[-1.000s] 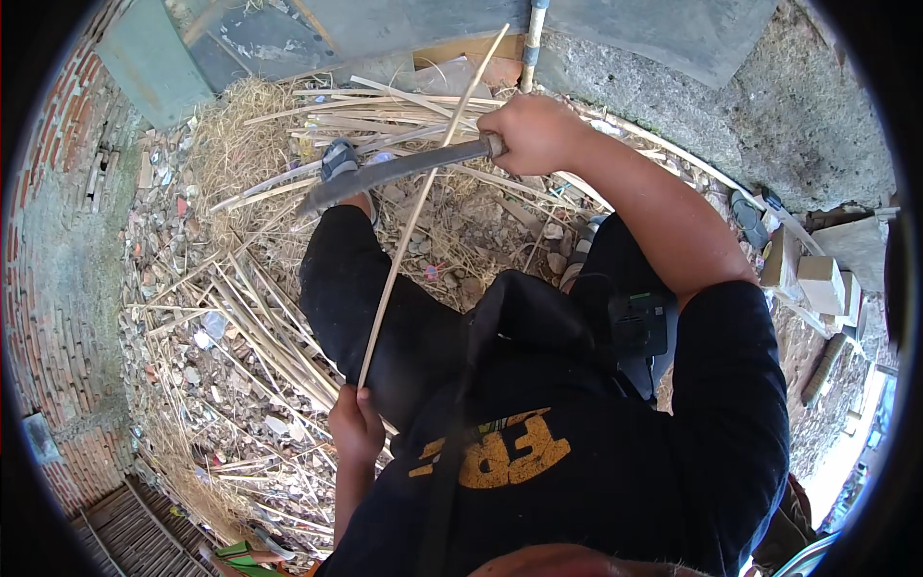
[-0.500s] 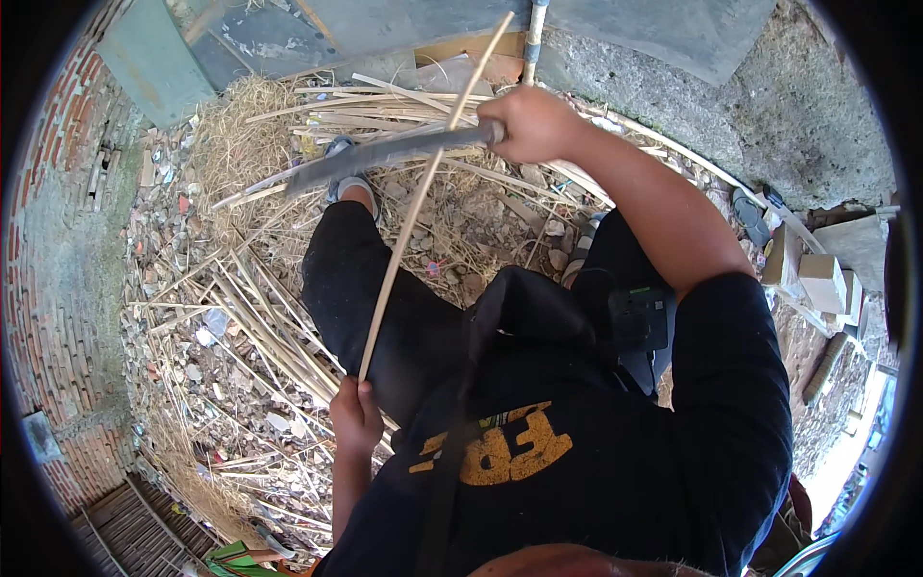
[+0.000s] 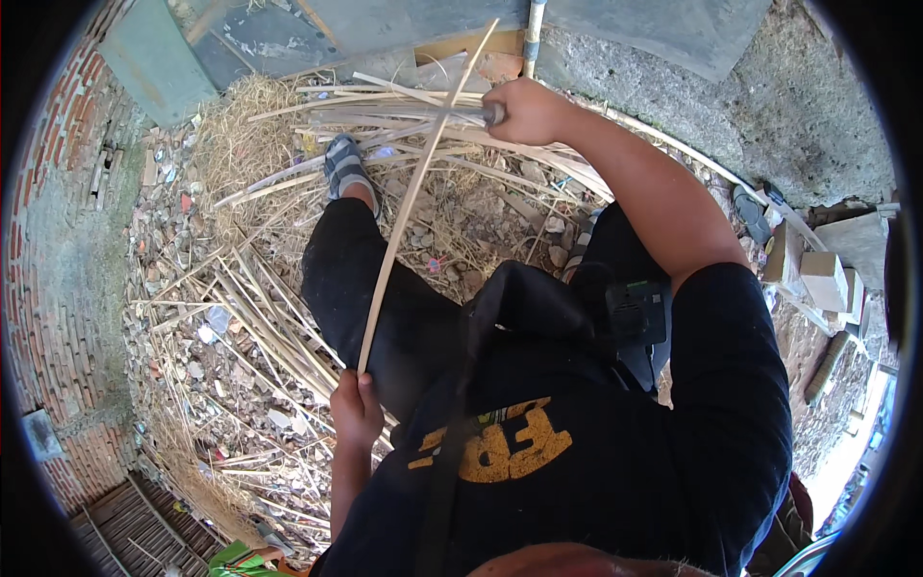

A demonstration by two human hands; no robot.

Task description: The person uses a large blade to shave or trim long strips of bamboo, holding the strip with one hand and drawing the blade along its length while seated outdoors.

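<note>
My left hand [image 3: 356,409] grips the lower end of a long pale bamboo strip [image 3: 396,236]. The strip slants up and away over my left thigh, its far tip near the grey wall panels. My right hand [image 3: 531,111] is closed round the handle of a machete [image 3: 494,113], close to the strip's upper part. The blade points left and is smeared by motion where it crosses the strip, so I cannot tell whether it touches it.
Split bamboo strips [image 3: 274,332] lie in a heap at the left, with more strips [image 3: 365,108] ahead of my feet. Dry shavings [image 3: 245,135] and rubble cover the ground. A brick wall [image 3: 67,317] bounds the left. Pale blocks [image 3: 822,279] and a brush [image 3: 827,365] sit at the right.
The machete blade, earlier plainly seen reaching left over my left foot, is now blurred and the foot shows. The strip's far tip has shifted slightly left and down; my left hand stays put.
</note>
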